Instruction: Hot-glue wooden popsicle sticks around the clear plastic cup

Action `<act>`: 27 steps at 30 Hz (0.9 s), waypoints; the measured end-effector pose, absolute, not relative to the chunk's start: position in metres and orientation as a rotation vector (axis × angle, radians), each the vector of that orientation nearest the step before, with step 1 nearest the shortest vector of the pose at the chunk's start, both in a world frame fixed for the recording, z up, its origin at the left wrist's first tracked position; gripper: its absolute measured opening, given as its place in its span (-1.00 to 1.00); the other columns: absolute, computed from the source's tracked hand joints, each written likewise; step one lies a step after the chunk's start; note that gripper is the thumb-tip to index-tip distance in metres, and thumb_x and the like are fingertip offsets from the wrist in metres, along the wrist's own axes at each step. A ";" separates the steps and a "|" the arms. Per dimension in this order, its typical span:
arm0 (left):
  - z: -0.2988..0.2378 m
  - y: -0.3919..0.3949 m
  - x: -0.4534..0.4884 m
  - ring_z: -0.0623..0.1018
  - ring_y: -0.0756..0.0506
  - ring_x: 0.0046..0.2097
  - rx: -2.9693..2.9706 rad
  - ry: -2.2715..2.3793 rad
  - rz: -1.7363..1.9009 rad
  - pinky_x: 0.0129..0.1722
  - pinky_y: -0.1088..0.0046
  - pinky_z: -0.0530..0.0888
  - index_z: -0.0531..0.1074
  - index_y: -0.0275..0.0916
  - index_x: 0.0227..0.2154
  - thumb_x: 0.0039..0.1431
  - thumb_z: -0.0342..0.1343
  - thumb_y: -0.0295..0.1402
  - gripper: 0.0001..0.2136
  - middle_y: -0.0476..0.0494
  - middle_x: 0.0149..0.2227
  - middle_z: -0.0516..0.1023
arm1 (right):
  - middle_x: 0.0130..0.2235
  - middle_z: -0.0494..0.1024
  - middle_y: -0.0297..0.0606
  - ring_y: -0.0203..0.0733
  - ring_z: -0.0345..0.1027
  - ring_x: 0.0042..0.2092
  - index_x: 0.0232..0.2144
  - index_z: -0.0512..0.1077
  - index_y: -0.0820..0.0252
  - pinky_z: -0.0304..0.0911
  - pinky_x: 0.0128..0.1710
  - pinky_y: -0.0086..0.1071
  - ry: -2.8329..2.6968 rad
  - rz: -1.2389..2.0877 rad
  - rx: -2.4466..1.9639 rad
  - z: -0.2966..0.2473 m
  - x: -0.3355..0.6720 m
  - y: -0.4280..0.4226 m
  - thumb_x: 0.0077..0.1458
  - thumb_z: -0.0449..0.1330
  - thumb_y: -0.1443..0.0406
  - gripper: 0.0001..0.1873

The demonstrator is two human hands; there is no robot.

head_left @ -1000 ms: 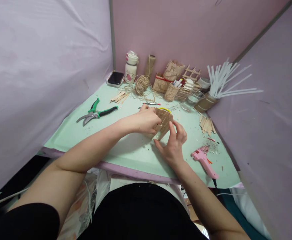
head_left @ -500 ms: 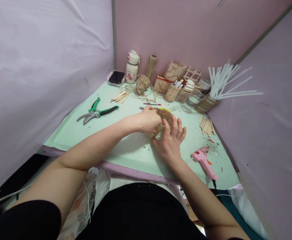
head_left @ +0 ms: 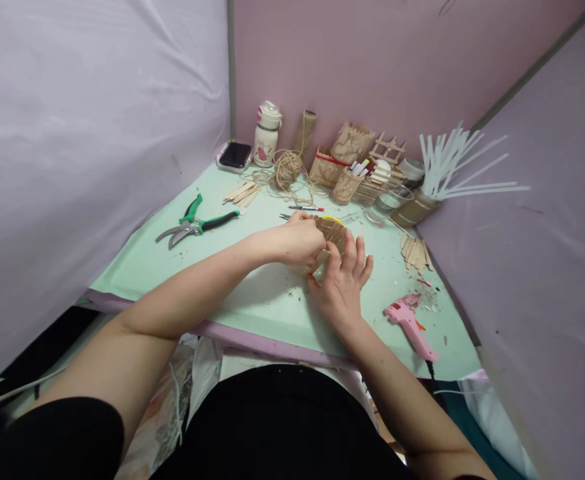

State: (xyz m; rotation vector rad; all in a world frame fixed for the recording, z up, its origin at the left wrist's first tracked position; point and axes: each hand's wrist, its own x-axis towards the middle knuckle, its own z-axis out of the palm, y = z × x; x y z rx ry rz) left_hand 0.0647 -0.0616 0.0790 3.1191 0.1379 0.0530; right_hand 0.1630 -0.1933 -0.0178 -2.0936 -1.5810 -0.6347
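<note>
A small brown round holder with upright slats [head_left: 333, 231] sits between my hands near the middle of the table, its near side mostly covered. My left hand [head_left: 299, 240] is closed, its fingers curled over the left part of the holder and their tips hidden. With thumb and forefinger, my right hand [head_left: 341, 283] grips the holder's near right side, the other fingers raised and spread. Just behind the holder lie a yellow ring-shaped handle [head_left: 333, 219] and a red-and-dark pen [head_left: 306, 209]. A dark pointed metal tip [head_left: 284, 216] shows past my left knuckles.
Green-handled pruning shears [head_left: 192, 223] lie at left, a pink glue gun [head_left: 412, 327] at right. Wooden sticks [head_left: 242, 193], a twine ball [head_left: 287, 170], a bottle [head_left: 266, 137], a phone [head_left: 235, 155], a marker cup [head_left: 346, 185] and white glue sticks [head_left: 449, 163] line the back.
The whole view has shifted very slightly. Both hands keep nearly the same place on the brown holder, with only small finger movement.
</note>
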 end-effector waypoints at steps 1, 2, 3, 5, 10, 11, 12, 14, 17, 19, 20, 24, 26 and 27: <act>0.079 -0.061 0.065 0.46 -0.17 -0.22 3.116 0.134 0.053 -0.08 0.19 0.15 0.53 -0.25 -0.56 0.03 0.09 -0.44 -0.85 -0.15 -0.48 0.58 | 0.41 -0.10 0.10 0.13 -0.45 0.43 0.22 0.09 0.20 -0.34 0.28 0.28 -1.580 -0.634 -2.095 -0.018 0.163 -0.193 0.09 0.11 0.28 -0.35; 0.078 -0.061 0.065 0.46 -0.17 -0.23 3.114 0.132 0.055 -0.08 0.19 0.15 0.53 -0.26 -0.57 0.02 0.10 -0.44 -0.85 -0.15 -0.49 0.57 | 0.41 -0.10 0.10 0.13 -0.45 0.43 0.22 0.09 0.21 -0.34 0.28 0.28 -1.580 -0.634 -2.095 -0.018 0.163 -0.193 0.09 0.11 0.27 -0.35; 0.078 -0.061 0.065 0.46 -0.16 -0.24 3.110 0.132 0.062 -0.07 0.19 0.15 0.52 -0.26 -0.58 0.02 0.10 -0.44 -0.85 -0.15 -0.50 0.57 | 0.41 -0.10 0.11 0.13 -0.45 0.43 0.23 0.09 0.21 -0.33 0.28 0.29 -1.581 -0.633 -2.096 -0.018 0.163 -0.194 0.10 0.11 0.27 -0.35; 0.079 -0.061 0.064 0.46 -0.17 -0.24 3.097 0.136 0.067 -0.07 0.18 0.13 0.52 -0.26 -0.58 0.02 0.11 -0.44 -0.86 -0.15 -0.50 0.57 | 0.41 -0.09 0.11 0.13 -0.45 0.43 0.24 0.08 0.21 -0.34 0.28 0.30 -1.585 -0.625 -2.098 -0.017 0.164 -0.194 0.13 0.11 0.27 -0.36; 0.081 -0.064 0.064 0.48 -0.17 -0.23 3.079 0.158 0.026 -0.04 0.16 0.12 0.53 -0.27 -0.57 0.02 0.10 -0.46 -0.85 -0.16 -0.48 0.58 | 0.41 -0.08 0.11 0.13 -0.46 0.44 0.27 0.08 0.19 -0.37 0.28 0.31 -1.606 -0.623 -2.088 -0.017 0.166 -0.195 0.21 0.08 0.28 -0.40; 0.081 -0.064 0.064 0.48 -0.16 -0.25 3.082 0.156 0.039 -0.04 0.16 0.13 0.52 -0.27 -0.59 0.03 0.09 -0.46 -0.84 -0.16 -0.50 0.57 | 0.41 -0.07 0.11 0.12 -0.46 0.44 0.27 0.07 0.19 -0.37 0.28 0.31 -1.610 -0.631 -2.083 -0.017 0.167 -0.195 0.22 0.08 0.29 -0.40; 0.080 -0.064 0.064 0.47 -0.15 -0.27 3.086 0.150 0.062 -0.04 0.16 0.13 0.51 -0.28 -0.60 0.03 0.09 -0.45 -0.83 -0.15 -0.52 0.56 | 0.41 -0.06 0.11 0.12 -0.45 0.44 0.28 0.07 0.18 -0.36 0.28 0.30 -1.614 -0.639 -2.079 -0.017 0.168 -0.196 0.22 0.08 0.29 -0.40; 0.077 -0.063 0.064 0.45 -0.12 -0.31 3.093 0.132 0.127 -0.06 0.16 0.15 0.49 -0.28 -0.63 0.05 0.08 -0.43 -0.80 -0.15 -0.55 0.53 | 0.40 -0.04 0.11 0.11 -0.43 0.44 0.29 0.05 0.17 -0.35 0.28 0.29 -1.627 -0.651 -2.077 -0.017 0.169 -0.196 0.23 0.07 0.30 -0.39; 0.073 -0.062 0.064 0.43 -0.12 -0.33 3.099 0.099 0.211 -0.08 0.17 0.16 0.48 -0.28 -0.64 0.03 0.08 -0.42 -0.81 -0.15 -0.57 0.52 | 0.40 -0.04 0.09 0.10 -0.41 0.43 0.31 0.02 0.15 -0.35 0.28 0.29 -1.651 -0.630 -2.072 -0.015 0.171 -0.197 0.22 0.07 0.32 -0.36; 0.072 -0.061 0.064 0.42 -0.12 -0.33 3.100 0.093 0.238 -0.08 0.17 0.17 0.47 -0.28 -0.65 0.03 0.08 -0.43 -0.81 -0.15 -0.58 0.51 | 0.41 -0.05 0.08 0.10 -0.42 0.43 0.31 0.02 0.15 -0.36 0.29 0.29 -1.663 -0.602 -2.066 -0.015 0.172 -0.198 0.21 0.08 0.31 -0.35; 0.072 -0.061 0.064 0.42 -0.12 -0.33 3.099 0.094 0.241 -0.08 0.17 0.17 0.48 -0.28 -0.65 0.03 0.07 -0.43 -0.80 -0.15 -0.58 0.50 | 0.41 -0.05 0.08 0.10 -0.42 0.43 0.31 0.02 0.15 -0.36 0.29 0.28 -1.665 -0.592 -2.064 -0.015 0.172 -0.198 0.21 0.09 0.31 -0.35; 0.072 -0.059 0.064 0.42 -0.10 -0.34 3.089 0.070 0.219 -0.06 0.17 0.16 0.50 -0.28 -0.62 0.05 0.07 -0.44 -0.80 -0.14 -0.56 0.52 | 0.41 -0.08 0.05 0.08 -0.42 0.44 0.31 0.01 0.11 -0.35 0.29 0.26 -1.650 -0.578 -2.063 -0.015 0.171 -0.197 0.24 0.04 0.30 -0.37; 0.071 -0.059 0.064 0.41 -0.09 -0.34 3.102 0.063 0.226 -0.06 0.18 0.15 0.52 -0.27 -0.60 0.06 0.08 -0.44 -0.81 -0.13 -0.56 0.52 | 0.42 -0.09 0.03 0.07 -0.43 0.44 0.31 0.00 0.10 -0.35 0.30 0.25 -1.640 -0.573 -2.061 -0.015 0.170 -0.197 0.24 0.02 0.32 -0.38; 0.071 -0.058 0.064 0.41 -0.09 -0.34 3.111 0.064 0.233 -0.06 0.18 0.15 0.52 -0.27 -0.60 0.06 0.08 -0.43 -0.81 -0.13 -0.55 0.53 | 0.42 -0.09 0.03 0.07 -0.43 0.44 0.31 0.00 0.10 -0.35 0.30 0.24 -1.640 -0.570 -2.061 -0.015 0.170 -0.197 0.24 0.02 0.33 -0.38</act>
